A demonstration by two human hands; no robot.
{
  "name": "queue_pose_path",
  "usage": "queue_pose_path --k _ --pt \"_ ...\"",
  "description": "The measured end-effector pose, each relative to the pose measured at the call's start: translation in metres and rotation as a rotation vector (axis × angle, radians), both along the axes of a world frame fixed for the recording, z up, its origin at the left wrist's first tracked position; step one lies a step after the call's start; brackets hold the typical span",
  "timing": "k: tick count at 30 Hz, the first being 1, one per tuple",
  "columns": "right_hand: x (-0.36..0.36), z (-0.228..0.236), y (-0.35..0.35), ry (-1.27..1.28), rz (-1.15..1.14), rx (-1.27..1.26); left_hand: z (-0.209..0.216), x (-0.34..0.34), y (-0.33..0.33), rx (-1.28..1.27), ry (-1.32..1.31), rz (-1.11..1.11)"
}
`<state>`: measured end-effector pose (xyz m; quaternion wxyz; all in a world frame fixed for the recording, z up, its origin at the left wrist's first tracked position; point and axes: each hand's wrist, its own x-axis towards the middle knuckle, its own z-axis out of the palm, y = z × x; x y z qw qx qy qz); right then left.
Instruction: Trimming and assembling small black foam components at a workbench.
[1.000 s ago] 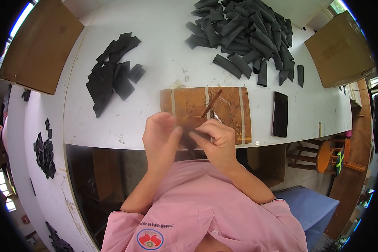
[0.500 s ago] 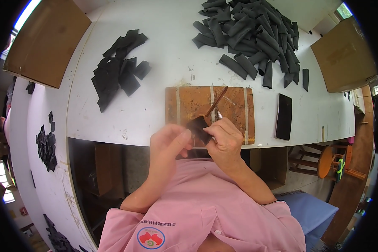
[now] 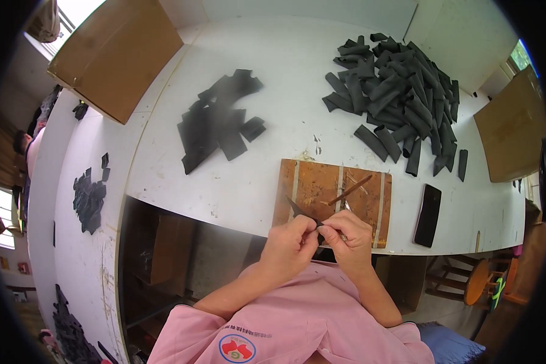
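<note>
My left hand (image 3: 290,246) and my right hand (image 3: 349,241) meet in front of the board's near edge, both closed with fingertips pinched together. Between them is a small black piece of soft sheet material (image 3: 303,210), seen edge-on, its pointed end sticking up past my left fingers. Most of it is hidden by the fingers. Beneath and beyond the hands lies a worn brown wooden board (image 3: 312,176) with pale strips across it. On the board rests a thin reddish-brown stick (image 3: 352,189), close to my right hand. Something small and shiny beside my right fingers cannot be made out.
Flat black pieces (image 3: 215,124) lie on the white table (image 3: 267,73) at left; rolled black pieces (image 3: 400,91) are heaped at back right. A phone (image 3: 428,215) lies right of the board. Cardboard boxes (image 3: 118,54) (image 3: 512,124) flank the table. A wooden stool (image 3: 474,282) stands right.
The view has swung, so the table appears lower and further right. My left hand has come up against my right and closed on the black piece, which has turned from broadside to edge-on.
</note>
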<state>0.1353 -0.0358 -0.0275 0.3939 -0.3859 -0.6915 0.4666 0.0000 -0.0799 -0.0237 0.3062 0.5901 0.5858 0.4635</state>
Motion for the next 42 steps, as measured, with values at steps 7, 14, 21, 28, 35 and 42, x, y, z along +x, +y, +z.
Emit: queue_pose_path --k 7,14,21,28,35,42 --pt "-0.014 -0.019 0.003 -0.204 -0.243 0.303 0.001 0.004 0.012 -0.282 -0.734 0.220" --pt "0.004 -0.013 0.006 0.752 0.092 -0.828 -0.001 -0.015 0.014 -0.429 -1.173 -0.286" --pt "-0.003 -0.012 -0.001 0.754 0.162 -0.841 -0.011 0.012 0.015 0.116 -0.343 0.212" --pt "0.008 -0.004 -0.005 0.776 0.202 -0.670 0.026 -0.014 0.007 -0.396 -1.200 -0.602" --pt "0.013 0.015 0.004 0.660 0.107 -0.486 0.042 0.003 0.003 -0.378 -0.976 -0.266" --pt "0.015 0.049 0.013 0.069 -0.110 0.180 0.048 0.021 0.021 -0.152 -0.711 0.046"
